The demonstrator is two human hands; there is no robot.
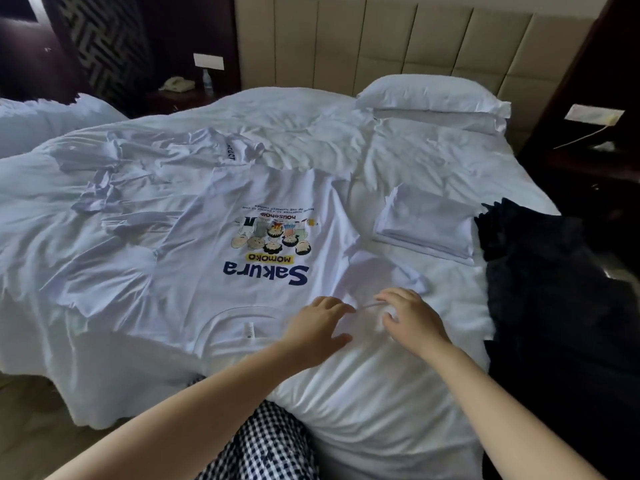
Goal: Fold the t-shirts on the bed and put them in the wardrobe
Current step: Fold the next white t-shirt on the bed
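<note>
A white t-shirt [263, 271] with a cartoon print and the word "Sakura" lies flat on the bed, collar toward me. My left hand [317, 327] rests on its right shoulder area, fingers spread. My right hand [410, 315] pinches the edge of the right sleeve, which lies beside the body of the shirt. A folded white t-shirt [427, 225] sits to the right. Several crumpled white shirts [138, 174] lie to the left. The wardrobe is out of view.
The bed [381, 393] has a white duvet, with a pillow [433, 97] at the headboard. Dark clothing [554, 289] lies on the bed's right edge. A nightstand with a phone [176, 84] and bottle stands at the back left. Another bed [41, 116] is at far left.
</note>
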